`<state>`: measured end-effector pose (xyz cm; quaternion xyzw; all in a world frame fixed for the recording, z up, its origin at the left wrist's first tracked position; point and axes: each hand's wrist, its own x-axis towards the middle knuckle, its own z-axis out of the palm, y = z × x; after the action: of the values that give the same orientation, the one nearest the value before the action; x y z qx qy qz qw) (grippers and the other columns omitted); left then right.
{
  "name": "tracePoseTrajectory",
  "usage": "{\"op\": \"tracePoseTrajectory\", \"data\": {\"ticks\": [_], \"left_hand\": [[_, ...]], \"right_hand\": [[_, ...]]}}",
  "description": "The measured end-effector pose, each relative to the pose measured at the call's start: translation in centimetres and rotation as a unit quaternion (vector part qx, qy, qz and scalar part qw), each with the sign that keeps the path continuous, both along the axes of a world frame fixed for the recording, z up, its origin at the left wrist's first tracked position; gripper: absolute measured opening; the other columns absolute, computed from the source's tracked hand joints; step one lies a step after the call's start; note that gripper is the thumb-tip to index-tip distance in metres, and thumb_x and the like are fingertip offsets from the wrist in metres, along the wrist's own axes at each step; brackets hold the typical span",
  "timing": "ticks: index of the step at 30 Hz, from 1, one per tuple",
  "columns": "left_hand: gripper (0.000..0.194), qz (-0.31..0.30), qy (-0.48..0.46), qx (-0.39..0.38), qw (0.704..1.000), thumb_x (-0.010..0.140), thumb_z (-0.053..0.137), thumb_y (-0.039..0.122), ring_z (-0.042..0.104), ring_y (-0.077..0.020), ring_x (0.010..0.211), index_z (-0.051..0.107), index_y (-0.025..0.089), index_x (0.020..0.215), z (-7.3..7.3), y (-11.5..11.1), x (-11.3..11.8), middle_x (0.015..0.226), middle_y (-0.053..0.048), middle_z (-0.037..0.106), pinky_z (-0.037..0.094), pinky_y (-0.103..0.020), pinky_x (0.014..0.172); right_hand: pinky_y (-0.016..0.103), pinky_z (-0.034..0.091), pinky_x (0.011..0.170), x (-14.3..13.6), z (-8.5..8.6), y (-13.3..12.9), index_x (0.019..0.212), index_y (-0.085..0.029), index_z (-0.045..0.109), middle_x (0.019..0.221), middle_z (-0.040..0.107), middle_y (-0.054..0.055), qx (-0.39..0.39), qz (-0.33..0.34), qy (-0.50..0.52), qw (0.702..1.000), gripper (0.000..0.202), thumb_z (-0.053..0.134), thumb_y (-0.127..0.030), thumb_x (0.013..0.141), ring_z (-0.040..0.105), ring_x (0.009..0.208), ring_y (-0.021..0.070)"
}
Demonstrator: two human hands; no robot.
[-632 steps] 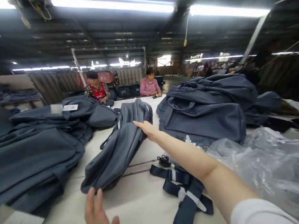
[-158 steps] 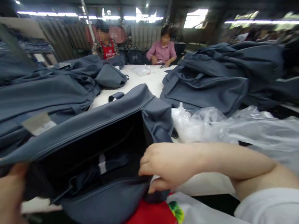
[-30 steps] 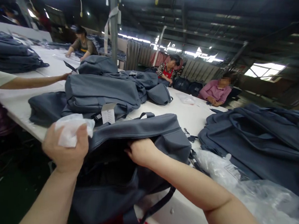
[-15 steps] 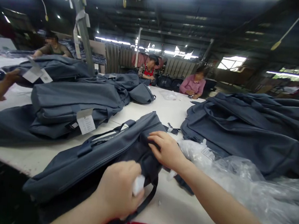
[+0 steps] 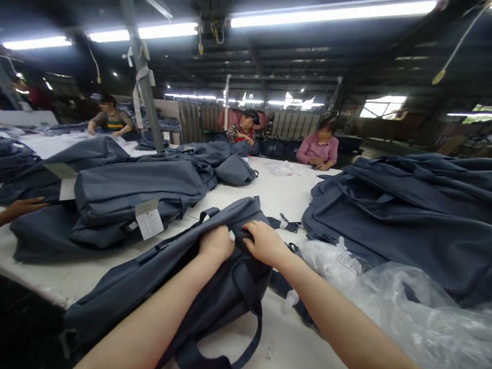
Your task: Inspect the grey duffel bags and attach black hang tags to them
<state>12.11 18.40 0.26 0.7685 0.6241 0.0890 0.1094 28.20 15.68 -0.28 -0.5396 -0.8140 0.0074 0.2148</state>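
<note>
A dark blue-grey duffel bag (image 5: 155, 280) lies slantwise before me with its long side open and a strap loop (image 5: 254, 329) hanging towards me. My left hand (image 5: 217, 244) is closed at the bag's opening near its far end. A small white piece (image 5: 231, 236) shows at its fingers; what it is I cannot make out. Just to the right, my right hand (image 5: 264, 242) grips the fabric at the edge of that same end, its fingertips partly out of sight in the folds.
Clear plastic bags (image 5: 412, 302) lie at the right, before a pile of blue-grey bags (image 5: 406, 221). Tagged bags (image 5: 138, 181) cover the left side of the white table (image 5: 272, 184). Another person's hand (image 5: 26, 206) touches them. Several people sit farther back, and a metal post (image 5: 145, 84) stands left.
My left hand has moved forward and up to the bag's opening, beside my right hand, which keeps its place. The strap loop now hangs in fuller view. My view has tilted up.
</note>
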Motion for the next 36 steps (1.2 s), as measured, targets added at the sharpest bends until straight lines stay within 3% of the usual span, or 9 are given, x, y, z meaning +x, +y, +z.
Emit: {"op": "tracePoseTrajectory", "data": {"ticks": [3, 7, 11, 14, 17, 23, 26, 32, 36], "left_hand": [[0.026, -0.02, -0.07, 0.007, 0.997, 0.08, 0.054, 0.029, 0.068, -0.0267, 0.081, 0.069, 0.01, 0.091, 0.2, 0.0, -1.0, 0.088, -0.016, 0.071, 0.052, -0.032, 0.07], [0.024, -0.072, -0.171, 0.002, 0.983, 0.084, 0.046, 0.024, 0.063, -0.0157, 0.062, 0.066, 0.014, 0.076, 0.6, -0.9, -1.9, 0.068, -0.005, 0.068, 0.045, -0.023, 0.054], [0.025, -0.103, -0.222, 0.02, 0.969, 0.084, 0.042, 0.023, 0.06, -0.0128, 0.057, 0.062, 0.015, 0.074, 1.5, -2.8, -2.4, 0.065, -0.002, 0.065, 0.042, -0.021, 0.049], [0.02, -0.108, -0.205, 0.052, 0.971, 0.079, 0.049, 0.027, 0.062, -0.0175, 0.062, 0.062, 0.016, 0.067, 2.7, -4.5, -2.9, 0.065, -0.004, 0.066, 0.046, -0.026, 0.055], [0.023, -0.097, -0.152, 0.079, 0.98, 0.078, 0.053, 0.035, 0.067, -0.0255, 0.073, 0.065, 0.016, 0.072, 3.8, -5.8, -3.1, 0.075, -0.009, 0.071, 0.051, -0.034, 0.064], [0.033, -0.075, -0.054, 0.122, 0.988, 0.091, 0.039, 0.035, 0.069, -0.025, 0.079, 0.066, 0.016, 0.092, 3.5, -5.3, -2.0, 0.09, -0.01, 0.073, 0.052, -0.033, 0.058], [0.03, -0.083, -0.043, 0.136, 0.986, 0.093, 0.039, 0.031, 0.07, -0.0242, 0.077, 0.064, 0.016, 0.095, 3.3, -5.6, -1.7, 0.09, -0.011, 0.072, 0.05, -0.032, 0.055], [0.028, -0.071, -0.039, 0.168, 0.982, 0.096, 0.039, 0.03, 0.069, -0.0223, 0.075, 0.062, 0.017, 0.087, 3.3, -6.9, -2.5, 0.084, -0.008, 0.071, 0.05, -0.032, 0.059], [0.031, -0.059, -0.036, 0.136, 0.988, 0.094, 0.041, 0.035, 0.068, -0.0235, 0.074, 0.064, 0.019, 0.082, 4.7, -7.2, -4.0, 0.082, -0.007, 0.072, 0.046, -0.032, 0.061]], "right_hand": [[0.042, 0.043, 0.105, -0.2, 0.3, -0.3, 0.125, -0.012, 0.056, 0.123, 0.06, 0.014, 0.044, 0.012, 0.037, 0.998, 0.042, 0.057, -0.017, 0.083, 0.054, 0.118, 0.0251], [0.048, 0.036, 0.112, -0.7, 1.1, -0.6, 0.14, -0.018, 0.045, 0.144, 0.043, 0.014, 0.081, 0.093, 0.03, 0.992, 0.062, 0.061, -0.019, 0.08, 0.04, 0.134, 0.0283], [0.048, 0.047, 0.1, -0.9, 1.7, -0.5, 0.132, -0.022, 0.053, 0.129, 0.055, 0.012, 0.11, 0.113, 0.024, 0.987, 0.045, 0.055, -0.021, 0.087, 0.054, 0.118, 0.027], [0.043, 0.052, 0.084, -1.0, 1.4, -0.6, 0.116, -0.019, 0.062, 0.104, 0.065, 0.011, 0.146, 0.126, -0.013, 0.981, 0.028, 0.049, -0.022, 0.092, 0.06, 0.094, 0.0255], [0.042, 0.05, 0.078, -0.7, 0.5, -0.5, 0.109, -0.019, 0.065, 0.097, 0.067, 0.012, 0.21, 0.155, -0.035, 0.965, 0.027, 0.043, -0.026, 0.095, 0.061, 0.085, 0.0251], [0.048, 0.044, 0.076, 0.2, -2.0, 1.5, 0.112, -0.027, 0.064, 0.094, 0.068, 0.015, 0.3, 0.178, -0.003, 0.937, 0.037, 0.037, -0.046, 0.094, 0.061, 0.08, 0.0289], [0.049, 0.043, 0.076, 0.4, -1.6, 1.6, 0.117, -0.028, 0.062, 0.094, 0.068, 0.014, 0.297, 0.168, 0.0, 0.94, 0.037, 0.035, -0.04, 0.094, 0.061, 0.081, 0.0301], [0.038, 0.045, 0.077, 0.3, -0.3, 0.1, 0.11, -0.023, 0.065, 0.094, 0.068, 0.011, 0.317, 0.136, -0.06, 0.937, 0.024, 0.048, -0.033, 0.096, 0.06, 0.081, 0.0234], [0.037, 0.046, 0.078, 0.7, 0.1, -0.4, 0.112, -0.02, 0.065, 0.096, 0.068, 0.009, 0.303, 0.112, -0.068, 0.944, 0.023, 0.052, -0.028, 0.095, 0.06, 0.085, 0.0238]]}}
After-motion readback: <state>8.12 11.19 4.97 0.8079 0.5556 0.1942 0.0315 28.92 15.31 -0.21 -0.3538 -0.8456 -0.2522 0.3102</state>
